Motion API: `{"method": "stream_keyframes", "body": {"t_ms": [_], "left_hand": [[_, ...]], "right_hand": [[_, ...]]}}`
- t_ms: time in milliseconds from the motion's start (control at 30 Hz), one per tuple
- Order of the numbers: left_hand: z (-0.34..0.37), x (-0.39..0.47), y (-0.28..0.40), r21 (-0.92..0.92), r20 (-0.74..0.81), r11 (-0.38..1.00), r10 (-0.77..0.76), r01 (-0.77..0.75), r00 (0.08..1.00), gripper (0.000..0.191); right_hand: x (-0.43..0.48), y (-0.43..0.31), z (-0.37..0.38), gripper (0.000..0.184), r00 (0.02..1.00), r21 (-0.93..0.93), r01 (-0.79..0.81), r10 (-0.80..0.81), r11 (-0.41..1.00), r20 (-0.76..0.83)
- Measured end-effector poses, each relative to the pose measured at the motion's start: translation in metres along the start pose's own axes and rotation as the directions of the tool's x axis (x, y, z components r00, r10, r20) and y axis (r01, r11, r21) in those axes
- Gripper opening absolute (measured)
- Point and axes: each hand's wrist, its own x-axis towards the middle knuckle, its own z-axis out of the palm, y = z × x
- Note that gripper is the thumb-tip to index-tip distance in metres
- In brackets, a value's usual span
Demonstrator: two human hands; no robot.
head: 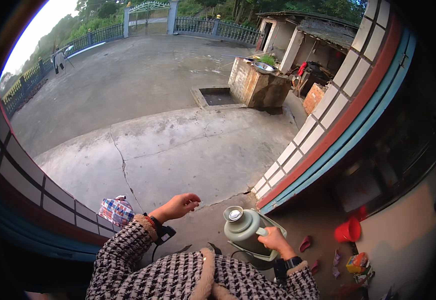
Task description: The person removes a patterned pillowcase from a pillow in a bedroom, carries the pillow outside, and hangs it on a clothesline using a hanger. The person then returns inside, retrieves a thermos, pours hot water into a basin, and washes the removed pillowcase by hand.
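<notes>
My right hand is closed around the pale green side handle of a thermos flask, held upright in front of my body on the right. A silvery stopper sits in the flask's mouth. My left hand is raised to the left of the flask, its fingers a little bent and holding nothing. Below the left wrist hangs a small black device with a cable. A checked cloth bag stands beside the left forearm, near the tiled door side.
Tiled door jambs rise on both sides. Outside lies a cracked concrete yard with a brick block bearing a metal basin, beside a shallow sunken basin. Indoors on the right are a red bucket and pink slippers on the floor.
</notes>
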Motion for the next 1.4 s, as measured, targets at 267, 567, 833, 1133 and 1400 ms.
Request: {"method": "stream_keyframes", "body": {"t_ms": [267, 567, 833, 1133, 1400], "left_hand": [[-0.066, 0.222, -0.014, 0.232, -0.034, 0.903, 0.38, -0.363, 0.924, 0.027], [-0.077, 0.205, -0.029, 0.261, 0.041, 0.926, 0.27, -0.271, 0.962, 0.035], [-0.117, 0.241, 0.019, 0.415, 0.133, 0.866, 0.244, -0.277, 0.961, 0.042], [-0.124, 0.373, 0.028, 0.462, 0.244, 0.86, 0.113, -0.218, 0.963, 0.032], [-0.149, 0.485, 0.028, 0.378, 0.047, 0.902, 0.205, -0.207, 0.978, 0.038]], "right_hand": [[0.297, -0.066, -0.024, 0.024, 0.934, -0.26, 0.357, -0.341, 0.897, 0.107], [0.279, -0.084, 0.0, 0.025, 0.957, -0.13, 0.273, -0.255, 0.953, 0.141], [0.288, -0.117, -0.015, 0.02, 0.981, -0.135, 0.161, -0.144, 0.978, 0.126], [0.398, -0.095, -0.071, 0.025, 0.96, -0.179, 0.266, -0.244, 0.947, 0.134], [0.533, -0.106, -0.143, 0.025, 0.921, -0.318, 0.389, -0.354, 0.864, 0.166]]}}
